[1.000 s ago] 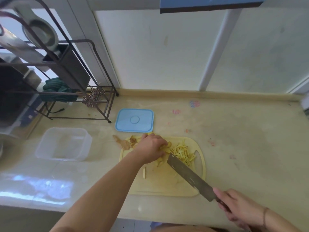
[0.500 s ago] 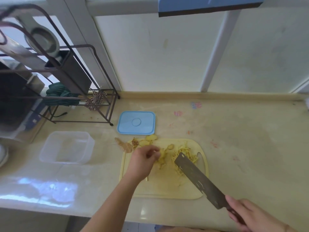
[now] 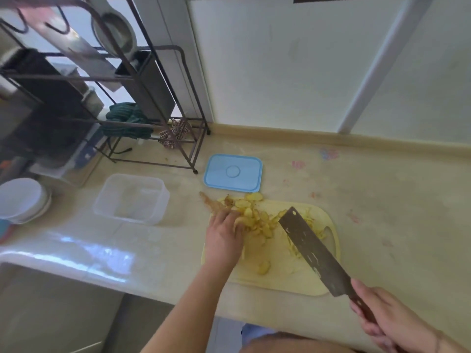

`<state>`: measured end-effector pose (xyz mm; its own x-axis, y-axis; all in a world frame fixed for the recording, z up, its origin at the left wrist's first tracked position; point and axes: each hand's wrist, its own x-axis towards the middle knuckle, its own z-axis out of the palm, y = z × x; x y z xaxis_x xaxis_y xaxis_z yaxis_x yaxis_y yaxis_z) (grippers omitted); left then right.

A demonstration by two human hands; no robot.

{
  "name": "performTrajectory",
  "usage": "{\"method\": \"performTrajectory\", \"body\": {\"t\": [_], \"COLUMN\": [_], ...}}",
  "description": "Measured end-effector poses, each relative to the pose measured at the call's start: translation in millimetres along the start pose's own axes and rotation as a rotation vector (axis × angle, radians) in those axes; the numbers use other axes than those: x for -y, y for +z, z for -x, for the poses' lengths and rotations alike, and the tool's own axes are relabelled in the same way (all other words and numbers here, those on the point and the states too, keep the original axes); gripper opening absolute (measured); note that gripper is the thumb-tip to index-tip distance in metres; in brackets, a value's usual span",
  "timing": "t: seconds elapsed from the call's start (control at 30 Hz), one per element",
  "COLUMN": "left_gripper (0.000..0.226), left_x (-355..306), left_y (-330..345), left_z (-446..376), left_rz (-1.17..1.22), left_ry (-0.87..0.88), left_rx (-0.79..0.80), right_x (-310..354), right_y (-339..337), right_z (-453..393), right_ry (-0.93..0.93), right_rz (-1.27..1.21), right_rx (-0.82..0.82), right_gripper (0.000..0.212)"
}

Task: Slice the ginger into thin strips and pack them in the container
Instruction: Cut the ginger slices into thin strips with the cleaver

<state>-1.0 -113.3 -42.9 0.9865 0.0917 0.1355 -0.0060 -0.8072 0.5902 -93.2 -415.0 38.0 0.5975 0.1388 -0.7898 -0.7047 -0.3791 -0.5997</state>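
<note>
Head view: my left hand has slid nearer, fingers spread flat on the ginger slices; right hand stays clenched on the cleaver, lifted. More slicing ahead; container far-left, empty.

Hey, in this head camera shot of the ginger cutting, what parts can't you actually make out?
- Cleaver handle: hidden inside the right hand, which the bottom edge cuts off.
- Left hand fingertips: buried among the ginger slices, so the grip is unclear.
- Ginger strips: partly behind the blade.
- Clear container: too faint to tell whether anything is inside.
- Rack contents: blurred and cut by the left edge.
</note>
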Motion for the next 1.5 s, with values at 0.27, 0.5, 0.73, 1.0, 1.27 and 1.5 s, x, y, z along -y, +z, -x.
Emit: {"method": "performTrajectory", "body": {"t": [0.27,0.5,0.73,1.0,1.27,1.5], "left_gripper": [0.014,0.01,0.018,0.04,0.033,0.022], "left_x": [6,12,24,29,41,36], "left_y": [2,-21,-34,-39,-49,-51], "left_z": [-24,-9,31,45,57,26], "left_rz": [-0.264,0.014,0.057,0.002,0.041,0.127], "left_ry": [0.058,-0.179,-0.296,-0.234,-0.176,-0.132], "left_rx": [0.123,0.156,0.352,0.289,0.228,0.263], "right_x": [-1,2,8,14,16,16], "right_y": [2,5,12,20,21,26], "right_z": [3,1,0,-3,-3,-5], "right_ry": [-0.022,-0.031,-0.041,-0.041,-0.04,-0.044], "right_rz": [0.011,-0.011,-0.012,0.03,0.021,0.021], "right_rx": [-0.018,-0.028,-0.035,-0.023,-0.021,-0.03], "right_gripper": [0.094,0.091,0.089,0.088,0.076,0.074]}}
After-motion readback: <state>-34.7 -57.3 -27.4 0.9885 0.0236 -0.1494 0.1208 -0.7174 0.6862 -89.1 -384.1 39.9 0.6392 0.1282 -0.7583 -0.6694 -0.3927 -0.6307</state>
